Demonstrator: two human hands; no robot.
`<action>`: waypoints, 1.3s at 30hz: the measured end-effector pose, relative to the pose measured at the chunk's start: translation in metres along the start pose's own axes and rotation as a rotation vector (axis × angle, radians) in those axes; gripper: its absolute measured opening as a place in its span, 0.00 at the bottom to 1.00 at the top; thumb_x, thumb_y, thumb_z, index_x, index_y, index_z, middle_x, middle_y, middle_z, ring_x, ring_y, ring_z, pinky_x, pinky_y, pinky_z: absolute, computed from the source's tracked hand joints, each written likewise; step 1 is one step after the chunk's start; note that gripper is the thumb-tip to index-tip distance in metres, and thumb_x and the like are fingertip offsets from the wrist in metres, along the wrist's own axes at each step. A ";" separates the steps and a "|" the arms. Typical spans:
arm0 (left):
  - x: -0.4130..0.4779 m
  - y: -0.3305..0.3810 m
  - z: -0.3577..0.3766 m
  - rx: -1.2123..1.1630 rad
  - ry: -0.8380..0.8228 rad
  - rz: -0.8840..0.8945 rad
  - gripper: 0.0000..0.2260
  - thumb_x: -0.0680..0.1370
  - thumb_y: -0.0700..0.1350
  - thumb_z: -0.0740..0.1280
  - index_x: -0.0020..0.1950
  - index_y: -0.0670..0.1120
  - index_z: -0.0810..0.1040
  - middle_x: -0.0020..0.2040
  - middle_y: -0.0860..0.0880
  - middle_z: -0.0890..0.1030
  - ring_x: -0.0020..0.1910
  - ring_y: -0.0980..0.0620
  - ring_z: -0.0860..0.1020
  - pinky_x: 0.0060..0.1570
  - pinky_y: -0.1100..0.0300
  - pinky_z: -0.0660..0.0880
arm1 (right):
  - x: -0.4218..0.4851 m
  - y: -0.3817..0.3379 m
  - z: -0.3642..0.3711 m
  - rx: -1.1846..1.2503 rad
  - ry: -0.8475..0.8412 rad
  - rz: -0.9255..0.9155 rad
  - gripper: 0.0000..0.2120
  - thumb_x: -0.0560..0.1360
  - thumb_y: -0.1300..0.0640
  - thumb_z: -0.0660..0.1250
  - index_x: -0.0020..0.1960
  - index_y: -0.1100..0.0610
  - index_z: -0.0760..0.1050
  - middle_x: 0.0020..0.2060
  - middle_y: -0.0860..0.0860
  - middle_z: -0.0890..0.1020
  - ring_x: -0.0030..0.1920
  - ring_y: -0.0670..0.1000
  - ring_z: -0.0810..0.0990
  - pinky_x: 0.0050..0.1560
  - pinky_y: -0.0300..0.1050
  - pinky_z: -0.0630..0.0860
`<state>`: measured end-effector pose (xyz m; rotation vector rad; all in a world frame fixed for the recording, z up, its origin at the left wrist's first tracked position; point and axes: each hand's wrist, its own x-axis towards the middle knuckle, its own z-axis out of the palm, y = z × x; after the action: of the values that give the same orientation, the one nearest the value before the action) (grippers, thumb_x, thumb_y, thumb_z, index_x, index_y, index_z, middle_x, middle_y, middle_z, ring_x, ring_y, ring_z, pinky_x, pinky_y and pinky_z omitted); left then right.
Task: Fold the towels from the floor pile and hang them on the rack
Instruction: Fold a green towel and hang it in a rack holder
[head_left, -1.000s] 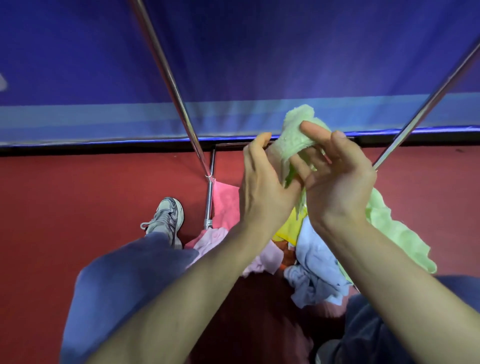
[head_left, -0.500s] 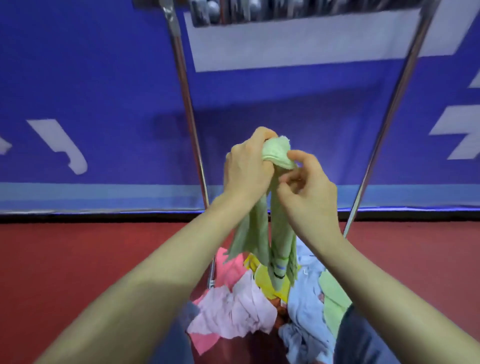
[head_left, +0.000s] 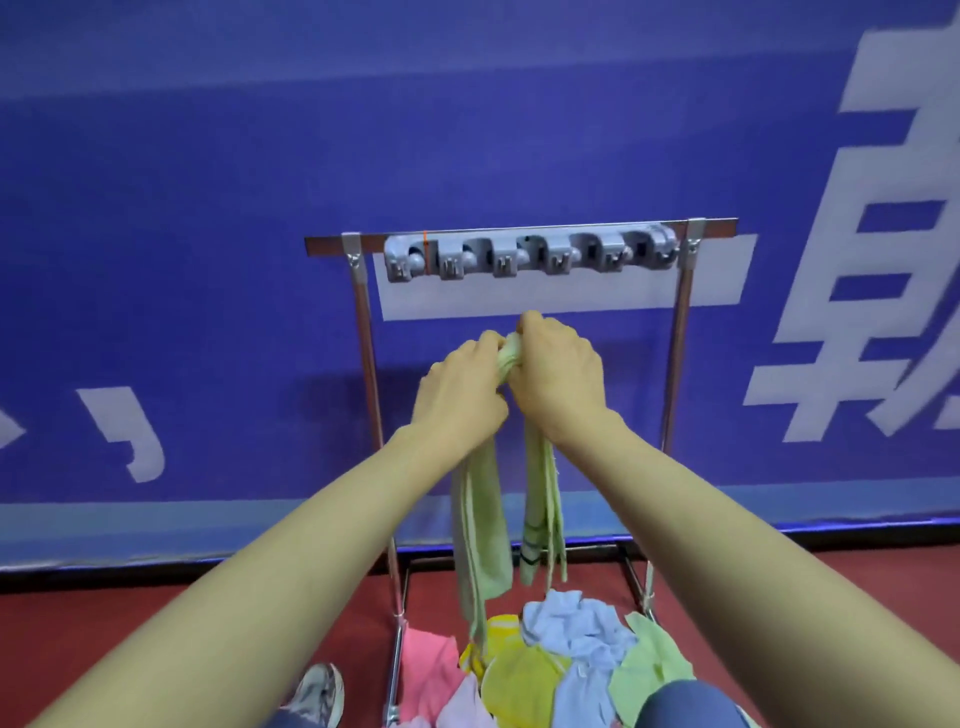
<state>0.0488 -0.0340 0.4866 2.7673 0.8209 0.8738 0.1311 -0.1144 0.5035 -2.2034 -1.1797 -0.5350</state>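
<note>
A light green towel (head_left: 480, 525) is bunched at its middle, and its two ends hang down as long strips. My left hand (head_left: 460, 395) and my right hand (head_left: 558, 376) both grip the bunched part, close together. They are below the grey clip holder (head_left: 530, 254) on the top bar of the metal rack (head_left: 363, 332). The towel does not touch the holder. Under the hanging ends, a floor pile of towels (head_left: 566, 660) in pink, yellow, light blue and green lies inside the rack's base.
A blue banner wall (head_left: 208, 260) with white characters stands right behind the rack. The floor (head_left: 130, 623) is red. My shoe (head_left: 319, 693) is at lower left and my knee (head_left: 691, 706) at lower right, beside the pile.
Both hands have lifted the green towel up from the pile toward the rack's top bar. My view has tilted upward, so the clip holder is now in sight.
</note>
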 end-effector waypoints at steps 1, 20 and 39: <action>0.003 0.001 -0.002 -0.039 0.033 -0.017 0.20 0.74 0.38 0.63 0.64 0.49 0.69 0.55 0.45 0.79 0.54 0.36 0.77 0.44 0.48 0.71 | 0.005 -0.005 -0.003 -0.029 -0.001 -0.039 0.06 0.78 0.59 0.60 0.55 0.58 0.69 0.50 0.56 0.77 0.48 0.63 0.78 0.39 0.49 0.64; 0.082 -0.090 -0.062 0.151 0.142 -0.019 0.18 0.74 0.34 0.59 0.58 0.49 0.78 0.51 0.40 0.80 0.51 0.33 0.76 0.41 0.51 0.66 | 0.091 -0.065 0.011 -0.179 -0.036 -0.248 0.08 0.73 0.65 0.64 0.50 0.58 0.69 0.50 0.59 0.78 0.51 0.63 0.78 0.38 0.48 0.63; 0.152 -0.174 -0.037 0.128 0.168 -0.011 0.25 0.72 0.32 0.58 0.65 0.52 0.74 0.53 0.42 0.80 0.50 0.35 0.76 0.42 0.48 0.71 | 0.175 -0.081 0.105 -0.014 0.043 -0.330 0.05 0.70 0.67 0.60 0.42 0.59 0.72 0.39 0.54 0.73 0.40 0.58 0.68 0.35 0.46 0.61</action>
<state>0.0522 0.1925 0.5451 2.8240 0.9496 1.1014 0.1632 0.0974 0.5508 -2.0071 -1.5304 -0.7217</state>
